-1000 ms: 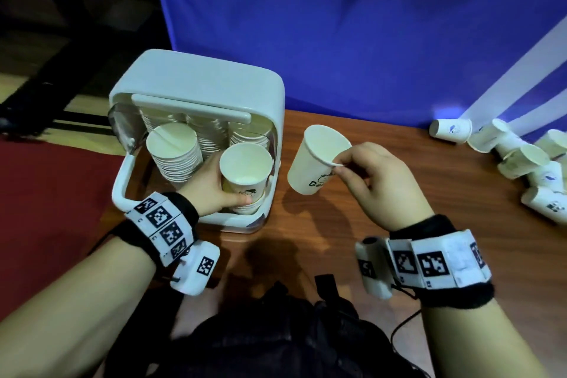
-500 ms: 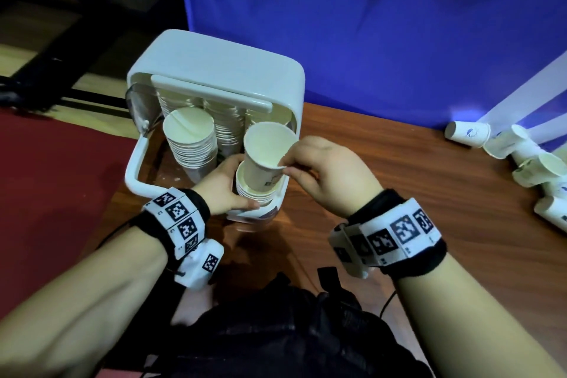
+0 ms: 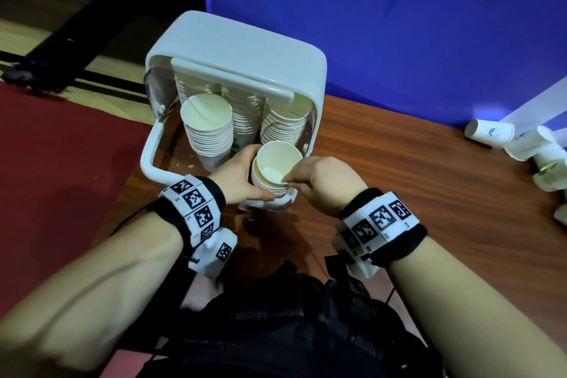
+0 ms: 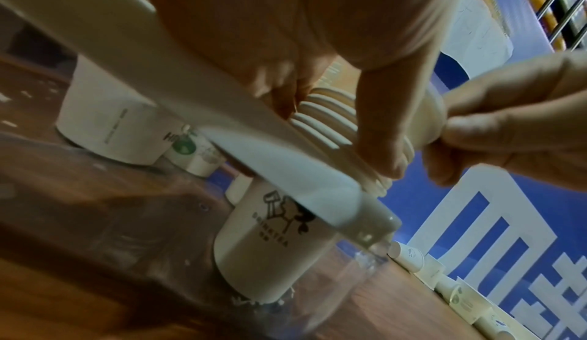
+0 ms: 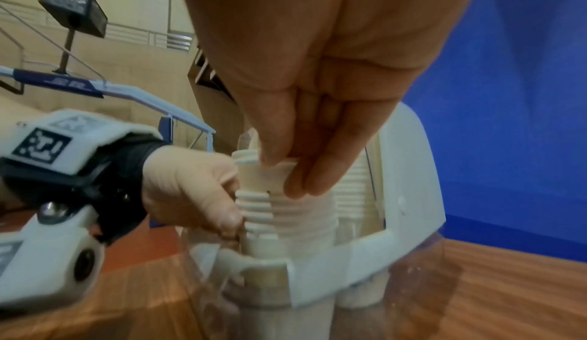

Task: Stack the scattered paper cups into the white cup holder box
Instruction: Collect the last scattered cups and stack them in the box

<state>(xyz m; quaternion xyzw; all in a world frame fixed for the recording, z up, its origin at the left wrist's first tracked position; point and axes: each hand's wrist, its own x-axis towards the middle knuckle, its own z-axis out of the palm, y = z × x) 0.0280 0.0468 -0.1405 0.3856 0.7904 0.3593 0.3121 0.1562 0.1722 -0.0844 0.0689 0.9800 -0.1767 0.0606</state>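
The white cup holder box point(image 3: 239, 49) stands open at the table's left end, with stacks of paper cups inside. At its front right corner stands a short stack of cups point(image 3: 270, 187) point(image 5: 286, 210). My left hand point(image 3: 242, 181) grips this stack from the left side. My right hand point(image 3: 319, 184) pinches the rim of the top cup point(image 3: 277, 163), which sits nested in the stack. The left wrist view shows the stack's rims point(image 4: 320, 124) between both hands. The right wrist view shows my fingertips point(image 5: 295, 182) on the top rim.
Several loose paper cups point(image 3: 491, 132) lie on their sides at the table's far right. A blue backdrop point(image 3: 399, 9) rises behind the wooden table point(image 3: 414, 178). A taller cup stack point(image 3: 208, 126) fills the box's left slot. Dark cloth point(image 3: 291, 331) lies near my body.
My right hand carried the cup from beside the box over to the stack held by my left hand and pushed it down into the stack. The left hand stayed on the stack.
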